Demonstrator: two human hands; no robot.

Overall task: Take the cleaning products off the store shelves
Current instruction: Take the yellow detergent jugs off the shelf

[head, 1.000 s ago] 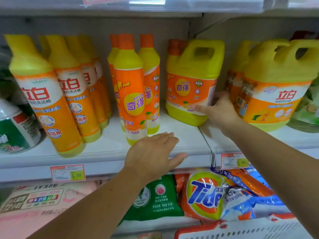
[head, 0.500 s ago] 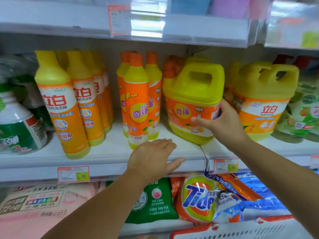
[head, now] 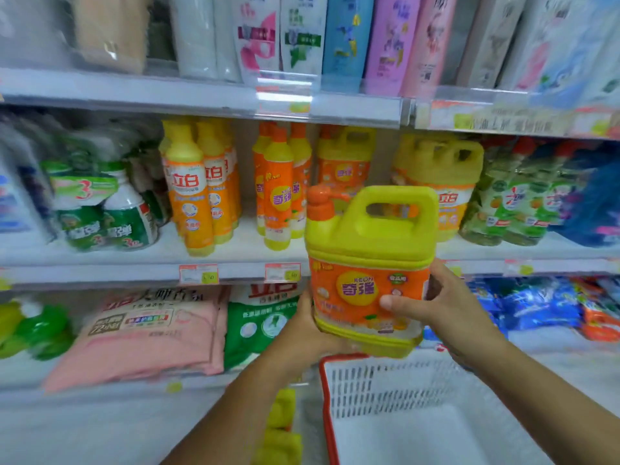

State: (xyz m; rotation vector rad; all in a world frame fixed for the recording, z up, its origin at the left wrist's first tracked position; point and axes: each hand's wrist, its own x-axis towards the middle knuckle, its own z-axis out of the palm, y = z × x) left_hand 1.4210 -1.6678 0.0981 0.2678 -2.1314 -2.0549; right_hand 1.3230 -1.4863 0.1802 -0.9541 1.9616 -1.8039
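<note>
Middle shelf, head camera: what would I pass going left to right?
Green bottles, tall yellow bottles, slim orange bottles, shelved yellow jug, more yellow jugs, pale green bottles, blue packs. The held jug, in front, is left out.

Three white store shelves face me. The top shelf (head: 167, 95) holds upright pouches (head: 342, 38) in white, blue and pink. On the middle shelf (head: 100, 266) stand, left to right, green bottles (head: 110, 213), tall orange-and-yellow bottles (head: 189, 196), slimmer orange-capped bottles (head: 278, 196), yellow handled jugs (head: 443, 169) and blurred clear green bottles (head: 513, 203). Price tags (head: 198, 274) clip to its front edge. The lower shelf (head: 100, 394) carries a pink bag (head: 151, 333), a green-and-white bag (head: 258, 323) and blue bags (head: 530, 303).
</note>
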